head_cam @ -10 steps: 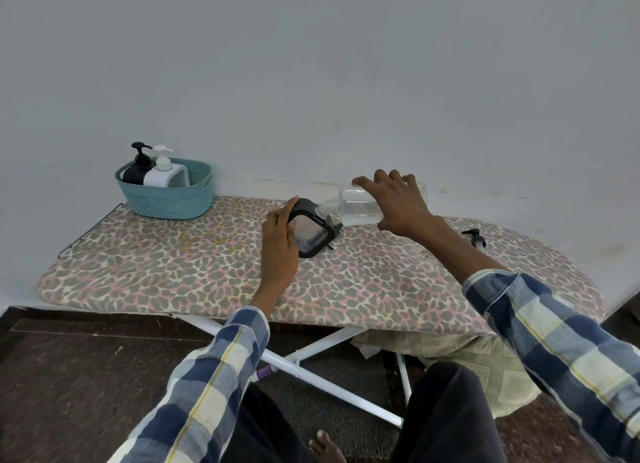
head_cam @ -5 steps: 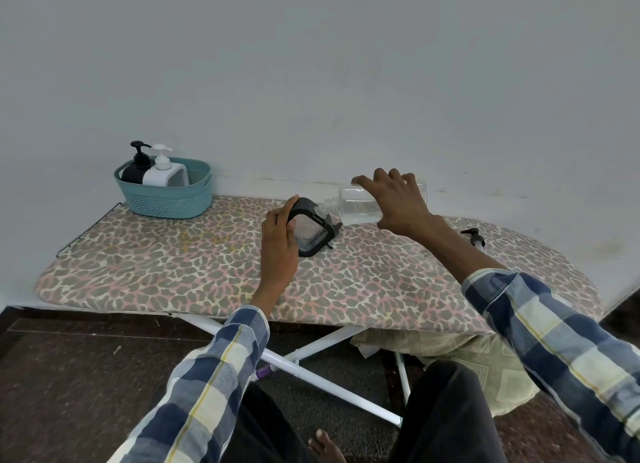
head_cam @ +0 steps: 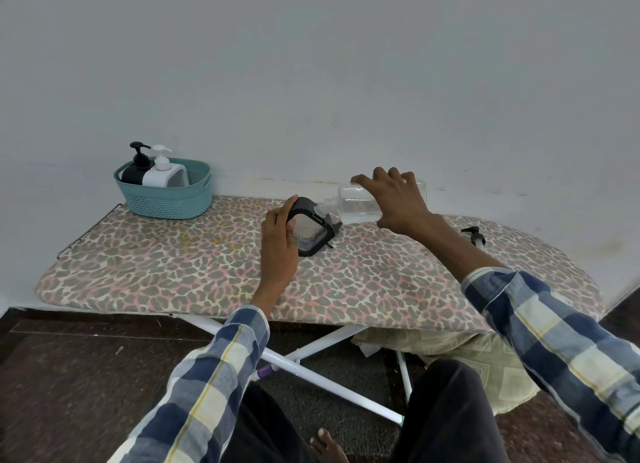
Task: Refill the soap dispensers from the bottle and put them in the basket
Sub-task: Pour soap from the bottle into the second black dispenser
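My left hand (head_cam: 278,244) grips the black-framed dispenser (head_cam: 313,228), tilted on the surface (head_cam: 173,265). My right hand (head_cam: 394,199) clasps the clear bottle (head_cam: 360,204), tipped sideways with its neck at the dispenser's opening. I judge the bottle light, rigid and slippery when wet; hold mid-body. Two dispensers (head_cam: 152,168) stand in the basket (head_cam: 166,202).

Clear glossy plastic bottle (head_cam: 360,206), woven-look plastic basket (head_cam: 166,199), printed cloth board cover (head_cam: 173,265).

Leopard-print ironing board (head_cam: 173,268) carries teal basket (head_cam: 166,199), loose pump (head_cam: 473,235).
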Available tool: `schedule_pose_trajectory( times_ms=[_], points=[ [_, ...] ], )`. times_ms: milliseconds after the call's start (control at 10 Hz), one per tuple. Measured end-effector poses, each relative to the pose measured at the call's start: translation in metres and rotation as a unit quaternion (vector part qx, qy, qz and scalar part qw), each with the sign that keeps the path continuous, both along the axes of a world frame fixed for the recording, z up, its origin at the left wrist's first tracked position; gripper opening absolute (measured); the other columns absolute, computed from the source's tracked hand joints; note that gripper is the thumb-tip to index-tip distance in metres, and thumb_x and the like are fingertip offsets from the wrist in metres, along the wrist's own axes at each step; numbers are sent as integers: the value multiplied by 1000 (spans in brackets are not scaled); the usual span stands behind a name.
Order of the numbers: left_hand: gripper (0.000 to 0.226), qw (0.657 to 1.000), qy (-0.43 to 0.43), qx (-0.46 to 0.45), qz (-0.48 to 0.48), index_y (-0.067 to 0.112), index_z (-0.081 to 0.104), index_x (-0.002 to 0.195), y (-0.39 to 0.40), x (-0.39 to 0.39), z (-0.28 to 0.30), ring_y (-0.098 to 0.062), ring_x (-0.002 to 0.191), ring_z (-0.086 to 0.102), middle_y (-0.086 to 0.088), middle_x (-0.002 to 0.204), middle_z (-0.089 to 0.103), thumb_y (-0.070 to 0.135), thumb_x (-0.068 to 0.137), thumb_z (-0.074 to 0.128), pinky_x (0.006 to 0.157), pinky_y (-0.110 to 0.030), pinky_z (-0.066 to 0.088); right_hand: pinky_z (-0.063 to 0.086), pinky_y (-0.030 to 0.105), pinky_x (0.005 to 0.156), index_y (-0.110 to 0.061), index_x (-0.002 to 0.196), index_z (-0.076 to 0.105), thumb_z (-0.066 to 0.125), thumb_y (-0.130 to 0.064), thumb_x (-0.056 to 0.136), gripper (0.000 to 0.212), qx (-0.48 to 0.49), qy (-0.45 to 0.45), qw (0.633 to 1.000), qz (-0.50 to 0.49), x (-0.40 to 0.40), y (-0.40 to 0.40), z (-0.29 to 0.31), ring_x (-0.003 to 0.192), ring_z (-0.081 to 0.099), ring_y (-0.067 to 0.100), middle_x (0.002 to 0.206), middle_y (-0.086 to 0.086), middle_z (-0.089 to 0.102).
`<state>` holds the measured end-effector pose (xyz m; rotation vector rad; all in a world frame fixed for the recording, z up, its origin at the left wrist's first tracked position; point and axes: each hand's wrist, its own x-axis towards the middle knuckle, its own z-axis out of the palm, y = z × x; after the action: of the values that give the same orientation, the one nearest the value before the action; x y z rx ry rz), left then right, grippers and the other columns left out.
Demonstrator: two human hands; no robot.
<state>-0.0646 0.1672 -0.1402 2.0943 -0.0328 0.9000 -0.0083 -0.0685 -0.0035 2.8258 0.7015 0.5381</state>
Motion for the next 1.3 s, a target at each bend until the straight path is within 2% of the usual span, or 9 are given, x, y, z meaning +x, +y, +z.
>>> schedule_pose_trajectory(
  times_ms=[200,500,700,900,1000,1300],
  points=[
    [57,1000,-2,6,2,32,42,164,1,1,-2,-23,131,50,-5,145,50,5,115,39,104,-25,37,40,52,106,-37,151,38,91,-12,68,101,-1,-3,1000,0,0,0,-2,115,53,31,125,5,52],
    [51,1000,-7,2,-3,32,42,165,1,1,-2,-22,131,50,-4,144,50,14,117,36,104,-20,35,40,53,106,-36,152,38,90,-12,69,101,-1,-6,1000,5,2,-1,-1,115,53,31,125,5,52],
    [51,1000,-8,-1,-5,32,41,165,1,1,-3,-22,129,51,-4,142,51,16,117,36,105,-26,38,38,53,108,-36,152,38,89,-10,70,100,-1,-5,1000,6,2,-1,-2,116,53,31,126,5,51],
    [52,1000,1,-6,-3,34,41,165,1,1,-2,-21,129,50,-3,142,50,16,116,35,104,-27,38,38,53,108,-36,152,38,88,-10,70,99,-3,-6,1000,7,3,0,-1,116,52,31,126,5,51],
    [50,1000,1,-5,-5,34,41,165,1,2,-2,-21,128,50,-2,142,50,23,117,33,102,-27,38,38,53,109,-36,152,38,88,-10,70,99,-2,-6,1000,8,3,-1,-1,117,52,31,126,5,51],
    [52,1000,3,-4,1,33,41,165,0,2,-1,-21,129,51,-4,142,51,14,117,36,104,-27,39,38,54,108,-36,151,39,86,-7,69,99,-4,-10,1000,10,4,-1,-1,115,53,32,124,5,51]
  ],
)
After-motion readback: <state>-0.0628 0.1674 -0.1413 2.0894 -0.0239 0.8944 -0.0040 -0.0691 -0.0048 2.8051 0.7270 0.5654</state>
